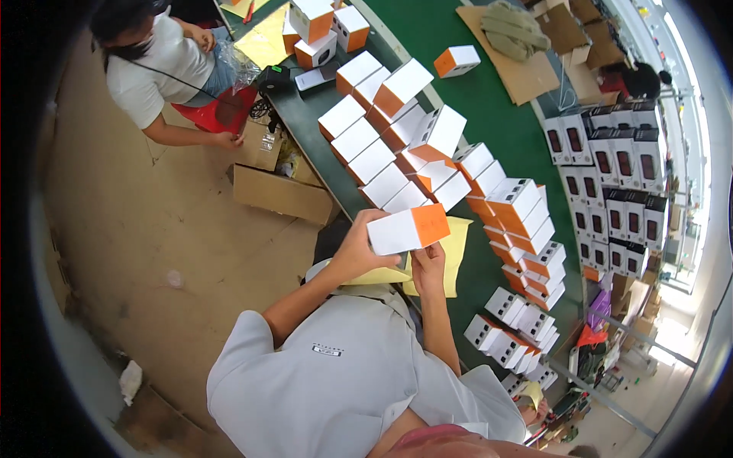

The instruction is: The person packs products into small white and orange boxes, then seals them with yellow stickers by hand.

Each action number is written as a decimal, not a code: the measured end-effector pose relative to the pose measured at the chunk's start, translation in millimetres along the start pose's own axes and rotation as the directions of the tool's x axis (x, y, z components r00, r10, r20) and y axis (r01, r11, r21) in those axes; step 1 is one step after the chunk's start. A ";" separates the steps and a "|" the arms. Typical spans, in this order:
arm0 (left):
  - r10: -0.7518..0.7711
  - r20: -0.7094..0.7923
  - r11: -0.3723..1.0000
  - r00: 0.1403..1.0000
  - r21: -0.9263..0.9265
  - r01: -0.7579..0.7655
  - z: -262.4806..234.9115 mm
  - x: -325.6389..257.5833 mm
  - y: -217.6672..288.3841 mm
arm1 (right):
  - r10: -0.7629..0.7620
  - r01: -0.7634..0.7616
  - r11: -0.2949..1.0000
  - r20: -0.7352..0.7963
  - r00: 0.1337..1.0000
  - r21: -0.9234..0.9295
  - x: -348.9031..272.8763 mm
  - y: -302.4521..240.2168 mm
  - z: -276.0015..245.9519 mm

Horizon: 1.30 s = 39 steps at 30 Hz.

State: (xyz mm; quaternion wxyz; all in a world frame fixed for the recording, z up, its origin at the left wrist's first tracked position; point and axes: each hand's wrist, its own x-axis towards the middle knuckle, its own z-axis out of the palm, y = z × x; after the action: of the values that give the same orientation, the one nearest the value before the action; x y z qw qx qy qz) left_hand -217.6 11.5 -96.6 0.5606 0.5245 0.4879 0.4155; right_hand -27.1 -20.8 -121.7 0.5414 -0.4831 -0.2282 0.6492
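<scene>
I hold a white box with an orange end (408, 229) in front of me, over the edge of a green table (496, 114). My left hand (357, 246) grips its white end from the left. My right hand (428, 263) supports it from below, near the orange end. Just beyond the held box lie rows of alike white-and-orange boxes (397, 145). A yellow sheet (456, 252) lies on the table beneath my hands.
More white-and-orange boxes (527, 229) are stacked to the right, with open white ones (511, 328) nearer me. Black-and-white boxes (611, 168) fill the far right. A person in a white shirt (153, 69) sits at upper left beside cardboard cartons (279, 191) on the floor.
</scene>
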 end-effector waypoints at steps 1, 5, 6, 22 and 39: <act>-0.090 0.012 0.992 0.996 -0.091 0.091 -12.4 -0.5 4.0 | 0.069 -0.068 0.997 0.017 0.997 -0.039 -2.5 5.4 2.6; -0.159 -0.073 0.949 0.985 -0.287 0.132 -69.6 15.0 14.6 | 0.095 -0.093 0.918 -0.014 0.995 -0.385 -13.0 16.7 34.9; -0.135 -0.192 0.968 0.972 -0.236 0.088 -75.2 28.9 14.2 | 0.006 -0.008 0.898 -0.006 1.000 -0.440 -9.4 15.8 37.1; -0.134 -0.225 0.617 0.965 0.744 0.259 -111.5 114.1 2.8 | -0.187 0.041 0.913 -0.327 0.926 -0.406 -32.8 5.7 -28.7; 0.179 0.162 0.449 0.970 0.864 -0.227 22.8 231.7 21.9 | -0.378 0.155 0.906 -0.587 0.716 -0.394 -139.1 26.7 -123.6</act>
State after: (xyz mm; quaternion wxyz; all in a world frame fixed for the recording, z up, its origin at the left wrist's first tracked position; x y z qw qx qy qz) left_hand -152.8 236.2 -101.2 0.1709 0.8007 0.5518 0.1588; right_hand 60.8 -185.6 -143.7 0.5905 -0.7196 -0.1951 0.3088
